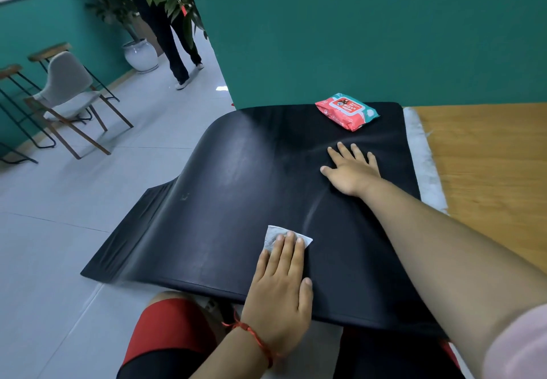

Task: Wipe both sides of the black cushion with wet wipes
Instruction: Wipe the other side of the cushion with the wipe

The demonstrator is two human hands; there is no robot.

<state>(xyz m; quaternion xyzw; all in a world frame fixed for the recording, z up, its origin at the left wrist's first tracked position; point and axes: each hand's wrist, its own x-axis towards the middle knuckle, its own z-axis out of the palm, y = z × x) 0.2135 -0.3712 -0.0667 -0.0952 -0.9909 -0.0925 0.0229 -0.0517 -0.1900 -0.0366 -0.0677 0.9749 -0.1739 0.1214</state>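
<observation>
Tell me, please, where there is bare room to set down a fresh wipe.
Widest bare patch: the black cushion's left half, between its left edge and both hands, though it sags there. The wooden tabletop right of the cushion is bare too. Crowded: between wipes pack and right hand, and around the left hand pressing the wet wipe.

The left hand lies flat near the body, fingers straight and together; the right hand reaches forward, palm down, fingers spread.

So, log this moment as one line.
left hand presses wet wipe on black cushion | right hand flat on cushion | wipes pack lies on cushion
</observation>
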